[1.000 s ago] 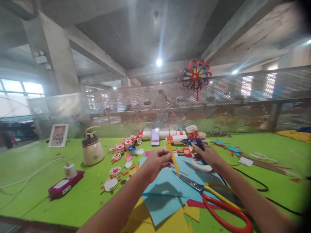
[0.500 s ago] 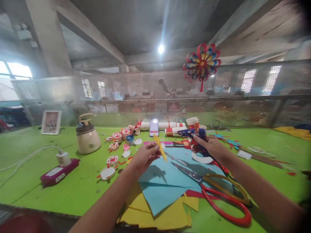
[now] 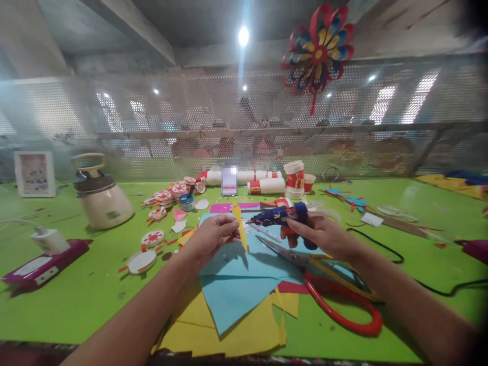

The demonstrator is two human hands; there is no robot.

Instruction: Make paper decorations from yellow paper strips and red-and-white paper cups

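Note:
My left hand (image 3: 218, 235) pinches a thin yellow paper strip (image 3: 241, 229) and holds it upright above the blue paper (image 3: 236, 300). In my right hand (image 3: 324, 231) is a glue gun (image 3: 280, 216) with a dark blue body, its nozzle pointing left, close to the strip. Whether the tip touches the paper I cannot tell. Below the right hand lie large scissors (image 3: 343, 305) with one red and one yellow handle, blades apart on the blue paper. Yellow paper sheets (image 3: 244, 338) stick out beneath it at the table's front edge.
Red-and-white paper discs (image 3: 153, 238), a small blue jar (image 3: 186, 202) and a beige kettle (image 3: 104, 206) stand to the left, with a purple power strip (image 3: 46, 267). Behind are a phone (image 3: 229, 182) and paper cups (image 3: 294, 180). A black cord (image 3: 450, 291) runs along the right.
The glue gun has come left and slightly down, its nozzle now beside the yellow strip. My left hand still pinches the strip. The head view has tilted down and shifted right.

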